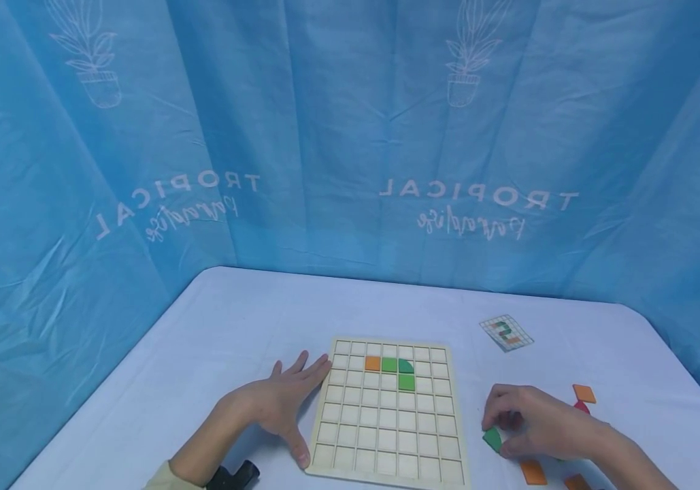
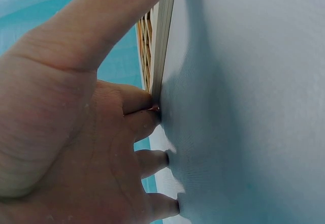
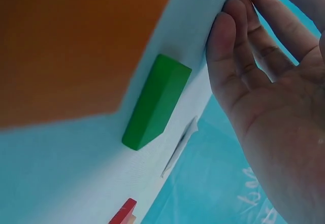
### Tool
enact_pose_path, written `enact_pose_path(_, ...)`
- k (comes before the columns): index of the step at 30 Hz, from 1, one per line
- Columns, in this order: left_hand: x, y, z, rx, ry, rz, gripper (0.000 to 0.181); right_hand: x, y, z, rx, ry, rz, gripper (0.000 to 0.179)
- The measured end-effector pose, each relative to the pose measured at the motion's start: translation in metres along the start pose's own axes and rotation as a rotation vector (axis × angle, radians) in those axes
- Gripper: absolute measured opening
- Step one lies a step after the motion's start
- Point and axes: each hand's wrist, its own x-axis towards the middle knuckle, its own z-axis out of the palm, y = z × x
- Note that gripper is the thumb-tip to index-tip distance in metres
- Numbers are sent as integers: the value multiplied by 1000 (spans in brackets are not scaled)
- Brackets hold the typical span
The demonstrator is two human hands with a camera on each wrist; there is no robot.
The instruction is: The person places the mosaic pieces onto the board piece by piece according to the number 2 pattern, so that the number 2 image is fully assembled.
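Note:
A pale wooden grid board (image 1: 386,439) lies on the white table. In its upper rows sit an orange square tile (image 1: 373,363), a green square tile (image 1: 389,365), a dark green quarter-round tile (image 1: 406,367) and, below that, another green square. With spread fingers, my left hand (image 1: 276,401) touches the board's left edge, the thumb at its near corner. Right of the board, my right hand (image 1: 536,420) pinches a green quarter-round tile (image 1: 492,439) between thumb and fingers, low over the table. Only a bit of that tile shows in the right wrist view.
A pattern card (image 1: 507,332) lies beyond the board on the right. Around my right hand are loose orange tiles (image 1: 584,393), a red tile (image 1: 581,407) and a green tile (image 3: 157,102). By my left forearm lies a black object (image 1: 236,475). A blue curtain (image 1: 337,136) hangs behind the table.

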Motion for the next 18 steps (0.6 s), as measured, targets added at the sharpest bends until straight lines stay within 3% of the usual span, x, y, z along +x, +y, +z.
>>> enact_pose_path(8, -5, -2, -1, -7, 6, 15, 144, 5, -5, 4, -55, 10, -17, 21)
enact_pose_path(18, 2, -1, 0, -5, 0, 6, 145, 5, -12, 9, -96, 0, 57, 18)
